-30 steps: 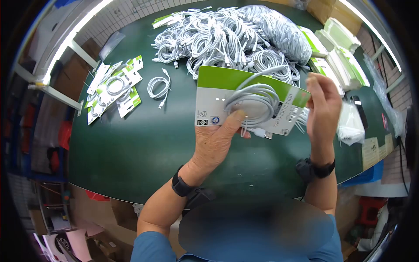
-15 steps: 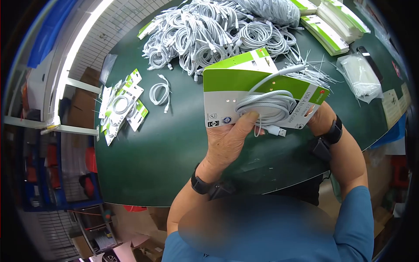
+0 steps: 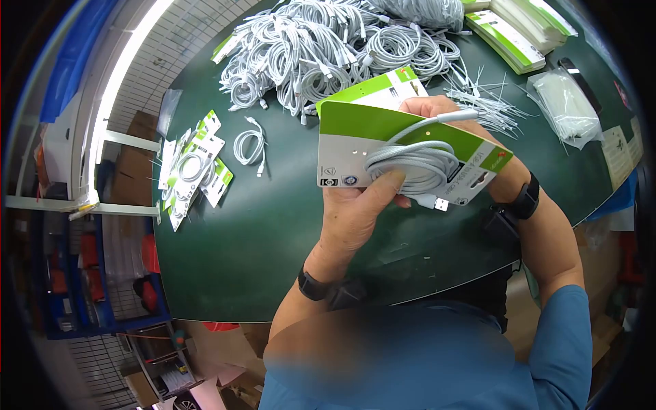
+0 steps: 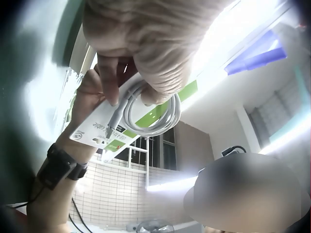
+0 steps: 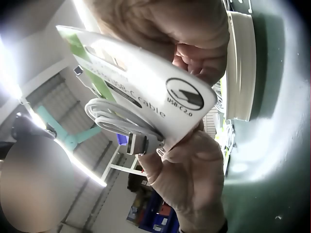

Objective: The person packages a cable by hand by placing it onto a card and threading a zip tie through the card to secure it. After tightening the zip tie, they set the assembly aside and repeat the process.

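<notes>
In the head view my left hand (image 3: 352, 219) grips a green and white cable card (image 3: 345, 126) with a coiled white USB cable (image 3: 420, 164) on its face. The thumb presses on the coil, and a USB plug (image 3: 441, 203) sticks out below. My right hand (image 3: 437, 108) is behind the card, its fingers showing above the top edge. In the right wrist view, curled right fingers (image 5: 194, 60) are close at the card's side; whether they hold anything cannot be made out. Another green and white card (image 3: 372, 94) shows past the held card's top edge.
A heap of coiled white cables (image 3: 294, 55) covers the far side of the green table (image 3: 273, 253). Loose thin ties (image 3: 488, 102) and a bag of ties (image 3: 564, 109) are at right, near card stacks (image 3: 509, 44). Carded cables (image 3: 191, 167) and a single coiled cable (image 3: 249, 145) lie left.
My right hand has gone from the card's right end to behind it, with fingers now showing over the top edge. My left hand keeps its grip. The head view has shifted.
</notes>
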Tool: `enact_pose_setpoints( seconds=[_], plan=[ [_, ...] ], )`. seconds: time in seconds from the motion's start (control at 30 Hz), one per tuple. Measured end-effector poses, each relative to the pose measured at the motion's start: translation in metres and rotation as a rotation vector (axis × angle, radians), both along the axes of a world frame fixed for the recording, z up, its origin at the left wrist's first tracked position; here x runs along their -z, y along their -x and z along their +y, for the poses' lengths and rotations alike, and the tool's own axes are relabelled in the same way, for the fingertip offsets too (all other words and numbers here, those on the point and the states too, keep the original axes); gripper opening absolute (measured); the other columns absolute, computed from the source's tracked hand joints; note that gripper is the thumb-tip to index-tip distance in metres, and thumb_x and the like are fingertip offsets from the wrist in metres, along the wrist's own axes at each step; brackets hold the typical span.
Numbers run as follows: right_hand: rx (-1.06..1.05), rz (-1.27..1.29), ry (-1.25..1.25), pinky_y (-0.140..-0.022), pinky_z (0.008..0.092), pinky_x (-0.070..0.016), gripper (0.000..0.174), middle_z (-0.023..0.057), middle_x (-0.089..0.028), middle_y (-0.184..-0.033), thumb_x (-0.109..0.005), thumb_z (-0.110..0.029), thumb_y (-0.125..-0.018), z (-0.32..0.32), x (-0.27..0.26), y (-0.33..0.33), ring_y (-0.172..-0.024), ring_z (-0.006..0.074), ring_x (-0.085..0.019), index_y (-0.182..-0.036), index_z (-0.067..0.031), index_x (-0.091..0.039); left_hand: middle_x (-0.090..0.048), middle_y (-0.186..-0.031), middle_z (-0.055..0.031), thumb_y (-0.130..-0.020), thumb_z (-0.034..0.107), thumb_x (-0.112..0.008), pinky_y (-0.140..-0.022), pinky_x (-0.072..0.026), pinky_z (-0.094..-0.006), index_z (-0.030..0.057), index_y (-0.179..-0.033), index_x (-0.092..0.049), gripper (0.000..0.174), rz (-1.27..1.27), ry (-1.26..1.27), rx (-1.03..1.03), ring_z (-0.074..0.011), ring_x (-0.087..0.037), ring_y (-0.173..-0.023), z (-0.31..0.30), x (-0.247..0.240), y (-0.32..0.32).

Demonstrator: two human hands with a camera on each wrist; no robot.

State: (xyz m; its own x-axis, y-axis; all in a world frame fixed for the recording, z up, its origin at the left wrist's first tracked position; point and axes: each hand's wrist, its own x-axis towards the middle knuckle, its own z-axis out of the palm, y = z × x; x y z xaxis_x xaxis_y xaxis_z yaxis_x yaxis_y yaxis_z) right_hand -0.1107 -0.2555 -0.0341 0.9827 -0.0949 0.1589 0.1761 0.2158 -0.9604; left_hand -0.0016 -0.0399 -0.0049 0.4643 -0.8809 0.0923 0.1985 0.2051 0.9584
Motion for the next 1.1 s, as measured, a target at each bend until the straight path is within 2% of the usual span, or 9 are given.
enact_pose_setpoints(
  seconds=[0.13,0.23,0.27,0.37,0.47,0.6,0.7,0.83,1.1],
  plan=[
    [-0.002,0.096,0.103,-0.078,0.0263,-0.0564,0.021,0.0009,-0.072,-0.098,-0.071,-0.021,-0.104,0.006,-0.015,-0.004,-0.086,0.0097,-0.067,-0.114,-0.0024,-0.07,-0.071,-0.122,-0.015,-0.1,0.004,-0.067,-0.066,-0.0626,-0.0328,-0.0021,-0.139,-0.056,0.041,0.063,-0.046,0.019,-0.0239,-0.075,-0.098,-0.001,-0.004,0.002],
    [0.231,0.06,0.059,-0.076,0.0244,-0.0547,0.02,0.0027,-0.072,-0.098,-0.071,-0.018,-0.105,0.004,-0.024,-0.012,-0.086,0.0089,-0.066,-0.113,-0.0008,-0.069,-0.072,-0.12,-0.0134,-0.101,0.004,-0.066,-0.067,-0.0624,-0.0316,-0.0016,-0.139,-0.056,0.039,0.08,-0.007,-0.056,-0.022,-0.075,-0.095,-0.005,-0.007,0.0],
    [0.42,0.084,-0.057,-0.073,0.0221,-0.052,0.019,0.0032,-0.071,-0.094,-0.069,-0.018,-0.106,0.011,-0.031,-0.005,-0.084,0.0072,-0.065,-0.11,-0.0002,-0.07,-0.072,-0.12,-0.0127,-0.102,0.004,-0.066,-0.068,-0.0625,-0.0311,-0.0011,-0.139,-0.056,0.039,0.091,0.02,-0.095,-0.0212,-0.075,-0.095,-0.005,-0.008,-0.001],
    [0.713,-0.089,0.021,-0.071,0.0229,-0.0516,0.014,0.0033,-0.071,-0.094,-0.07,-0.014,-0.105,-0.025,-0.03,0.002,-0.085,0.0058,-0.064,-0.109,-0.0007,-0.073,-0.073,-0.118,-0.0111,-0.103,0.007,-0.07,-0.068,-0.0638,-0.0291,-0.001,-0.135,-0.061,0.035,0.259,0.087,-0.241,-0.02,-0.075,-0.095,-0.007,-0.006,-0.014],
    [0.932,-0.183,0.371,-0.069,0.0232,-0.052,0.008,0.0026,-0.072,-0.095,-0.071,-0.007,-0.103,-0.009,-0.051,0.009,-0.084,0.0062,-0.065,-0.106,-0.0007,-0.074,-0.071,-0.121,-0.0094,-0.107,0.019,-0.068,-0.074,-0.0653,-0.0275,0.0024,-0.14,-0.056,0.038,0.312,0.122,-0.301,-0.0175,-0.075,-0.098,-0.008,-0.005,-0.023],
    [0.713,-0.356,0.978,-0.065,0.0295,-0.0535,0.021,0.0043,-0.072,-0.094,-0.081,0.005,-0.086,0.045,-0.07,0.005,-0.079,0.0159,-0.067,-0.105,-0.0049,-0.078,-0.07,-0.124,-0.0092,-0.11,0.024,-0.064,-0.079,-0.0666,-0.0278,0.0033,-0.141,-0.055,0.038,0.348,0.165,-0.309,-0.0169,-0.075,-0.102,-0.008,0.0,-0.024],
    [0.625,-0.522,1.204,-0.064,0.0331,-0.0549,0.031,0.0076,-0.07,-0.094,-0.086,0.004,-0.079,0.052,-0.057,-0.007,-0.079,0.0205,-0.068,-0.107,-0.0068,-0.078,-0.07,-0.123,-0.0091,-0.111,0.024,-0.063,-0.079,-0.0667,-0.0279,0.0033,-0.141,-0.055,0.038,0.356,0.168,-0.274,-0.0169,-0.075,-0.103,-0.009,0.001,-0.024],
    [0.735,-0.443,1.102,-0.065,0.0355,-0.0553,0.032,0.0074,-0.068,-0.091,-0.088,0.002,-0.077,0.061,-0.056,-0.007,-0.079,0.0239,-0.068,-0.106,-0.0064,-0.078,-0.071,-0.122,-0.0094,-0.111,0.022,-0.061,-0.077,-0.0669,-0.0279,0.0031,-0.142,-0.054,0.037,0.333,0.152,-0.262,-0.0167,-0.075,-0.102,-0.007,-0.003,-0.021],
    [0.6,-0.439,1.179,-0.062,0.0351,-0.0535,0.029,0.0077,-0.067,-0.088,-0.087,0.001,-0.078,0.048,-0.045,-0.008,-0.075,0.0235,-0.066,-0.103,-0.0049,-0.075,-0.07,-0.122,-0.0098,-0.109,0.018,-0.064,-0.075,-0.0667,-0.0267,0.0027,-0.142,-0.054,0.038,0.317,0.175,-0.283,-0.0164,-0.075,-0.1,-0.011,0.005,-0.015]
  ],
)
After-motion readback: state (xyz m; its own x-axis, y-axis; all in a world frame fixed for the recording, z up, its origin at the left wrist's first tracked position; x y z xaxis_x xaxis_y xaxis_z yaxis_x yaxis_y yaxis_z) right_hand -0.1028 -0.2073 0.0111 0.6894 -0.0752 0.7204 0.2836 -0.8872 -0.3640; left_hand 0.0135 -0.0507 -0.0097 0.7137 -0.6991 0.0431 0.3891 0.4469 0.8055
